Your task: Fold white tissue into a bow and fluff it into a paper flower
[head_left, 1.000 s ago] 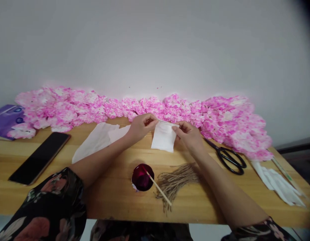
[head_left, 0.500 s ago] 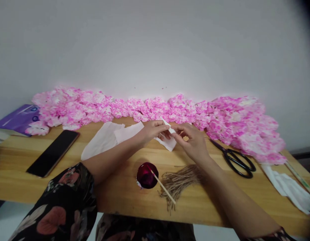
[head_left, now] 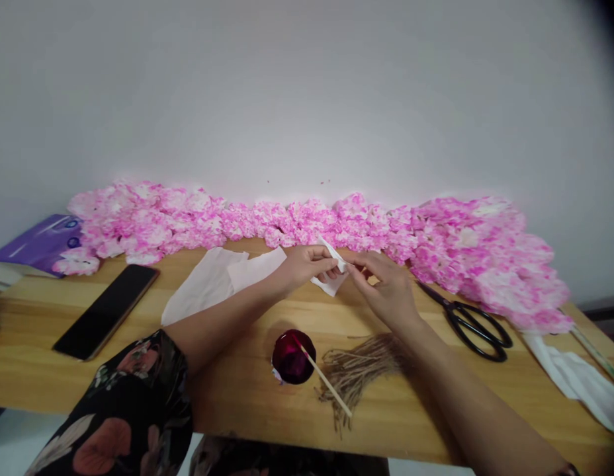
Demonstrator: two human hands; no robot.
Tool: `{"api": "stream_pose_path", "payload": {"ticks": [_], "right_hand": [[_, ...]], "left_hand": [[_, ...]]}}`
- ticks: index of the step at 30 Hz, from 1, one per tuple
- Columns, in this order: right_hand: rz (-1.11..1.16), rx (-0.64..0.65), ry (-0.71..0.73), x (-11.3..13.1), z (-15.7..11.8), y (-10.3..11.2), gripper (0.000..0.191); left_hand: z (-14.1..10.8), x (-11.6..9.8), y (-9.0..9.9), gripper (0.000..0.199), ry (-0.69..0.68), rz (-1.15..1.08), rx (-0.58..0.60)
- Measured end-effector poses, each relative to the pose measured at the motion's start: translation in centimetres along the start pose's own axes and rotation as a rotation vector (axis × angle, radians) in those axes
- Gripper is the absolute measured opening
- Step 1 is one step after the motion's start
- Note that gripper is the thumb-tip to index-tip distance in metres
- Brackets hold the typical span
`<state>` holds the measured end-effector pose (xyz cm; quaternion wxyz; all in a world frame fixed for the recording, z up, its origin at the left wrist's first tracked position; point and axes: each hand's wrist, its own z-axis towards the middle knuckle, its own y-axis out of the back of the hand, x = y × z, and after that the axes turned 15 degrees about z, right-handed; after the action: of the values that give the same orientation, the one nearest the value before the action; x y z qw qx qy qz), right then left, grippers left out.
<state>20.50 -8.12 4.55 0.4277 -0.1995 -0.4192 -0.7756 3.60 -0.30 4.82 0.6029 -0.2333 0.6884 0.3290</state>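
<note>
Left hand and right hand: fingers pinch one thin, white, creased sheet; step, apparently, gathering; next move calls for light, two-handed control.

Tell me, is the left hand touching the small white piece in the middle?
Touching. The head view shows the left hand pinching the white piece between thumb and fingers.

Pink and white are mottling the flowers.
The small paper is showing white, the cup dark magenta inside; coral and pale blooms are patterning the black sleeve.
</note>
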Motion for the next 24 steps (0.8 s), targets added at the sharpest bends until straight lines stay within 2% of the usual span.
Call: {"api": "stream_pose_path", "payload": {"ticks": [8,16,20,22,24], "right_hand": [[-0.023,-0.068,-0.013,0.1,0.0,0.1,0.015],[-0.067,0.039,0.122,0.0,-0.4,-0.3,0.016],[-0.063,0.078,0.131,0.2,-0.4,-0.3,0.018],[-0.029,0.096,0.123,0.6,-0.2,0.0,0.018],[0.011,0.061,0.075,0.8,0.2,0.6,0.019]], "left_hand": [[0.0,-0.1,-0.4,0.008,0.057,0.127,-0.051],[-0.2,-0.3,-0.3,0.011,0.036,0.087,-0.008],[-0.2,-0.3,-0.4,0.021,0.039,0.032,0.002],[-0.1,-0.2,-0.3,0.019,0.029,0.025,-0.001],[-0.1,-0.2,-0.1,0.013,0.004,0.045,0.0]]}}
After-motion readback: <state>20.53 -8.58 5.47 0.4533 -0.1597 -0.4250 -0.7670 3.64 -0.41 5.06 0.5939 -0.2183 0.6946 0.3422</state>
